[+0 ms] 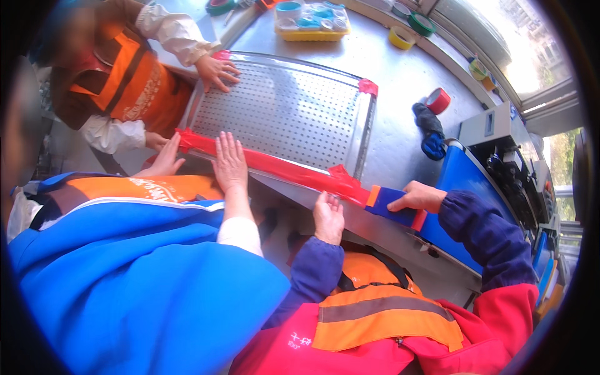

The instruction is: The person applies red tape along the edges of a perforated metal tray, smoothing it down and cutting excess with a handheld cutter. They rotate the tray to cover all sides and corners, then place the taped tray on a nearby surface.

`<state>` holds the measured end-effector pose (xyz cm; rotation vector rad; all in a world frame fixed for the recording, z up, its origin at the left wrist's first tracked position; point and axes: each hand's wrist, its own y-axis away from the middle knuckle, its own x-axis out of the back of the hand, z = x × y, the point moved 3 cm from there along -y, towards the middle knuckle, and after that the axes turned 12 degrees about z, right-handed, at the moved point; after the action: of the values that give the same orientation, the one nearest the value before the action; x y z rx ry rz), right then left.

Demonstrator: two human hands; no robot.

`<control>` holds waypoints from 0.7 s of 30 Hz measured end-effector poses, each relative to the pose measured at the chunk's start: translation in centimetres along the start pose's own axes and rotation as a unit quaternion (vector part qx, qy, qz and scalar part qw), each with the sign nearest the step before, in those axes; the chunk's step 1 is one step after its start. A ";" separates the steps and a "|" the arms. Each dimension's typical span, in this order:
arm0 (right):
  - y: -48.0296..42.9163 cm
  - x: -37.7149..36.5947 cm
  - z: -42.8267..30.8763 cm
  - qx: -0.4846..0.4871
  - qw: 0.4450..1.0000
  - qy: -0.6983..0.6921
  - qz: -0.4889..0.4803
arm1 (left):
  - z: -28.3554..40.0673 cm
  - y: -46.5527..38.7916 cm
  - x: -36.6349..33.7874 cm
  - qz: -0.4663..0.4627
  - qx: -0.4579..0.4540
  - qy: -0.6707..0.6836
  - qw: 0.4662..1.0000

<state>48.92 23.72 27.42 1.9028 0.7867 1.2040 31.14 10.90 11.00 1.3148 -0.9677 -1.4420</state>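
A perforated metal panel in a metal frame [281, 112] lies on the worktable, with red tape [290, 171] along its near edge and red tape on its corners. My left hand [329, 218] is palm up below this edge, fingertips close to the tape, holding nothing visible. To its right, my right hand [415, 197] grips a blue hand tool with an orange edge [389, 201], its exact kind unclear. The red tape runs up to this tool, past the frame's right corner.
Co-workers' hands rest on the frame's left part and near edge [232, 159]. Tape rolls [438, 101], a dark cloth item [429, 131] and a yellow tray of small parts [311, 35] lie on the worktable [393, 70]. A blue panel [454, 206] stands at the right.
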 end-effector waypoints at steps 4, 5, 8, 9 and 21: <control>-0.7 -0.3 0.5 0.000 0.997 0.058 0.060 | -0.1 -0.7 -0.2 0.019 -0.020 -0.049 0.998; -0.7 -0.3 0.7 0.003 0.996 0.058 0.062 | -1.0 -0.6 0.1 -0.008 -0.028 -0.062 0.998; -1.7 -0.2 0.5 0.053 0.995 0.080 0.014 | -0.7 0.1 0.7 -0.085 -0.099 -0.083 0.988; -1.5 0.0 0.6 0.061 0.996 0.058 0.031 | -1.2 1.3 0.1 -0.082 -0.128 -0.024 0.988; -1.0 2.9 0.2 -0.025 0.999 -0.025 -0.001 | -4.9 -3.8 -1.8 -0.033 0.033 0.020 0.999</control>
<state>50.08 26.51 27.93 1.8832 0.7243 1.1591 35.51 13.79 7.27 1.4293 -0.9606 -1.4390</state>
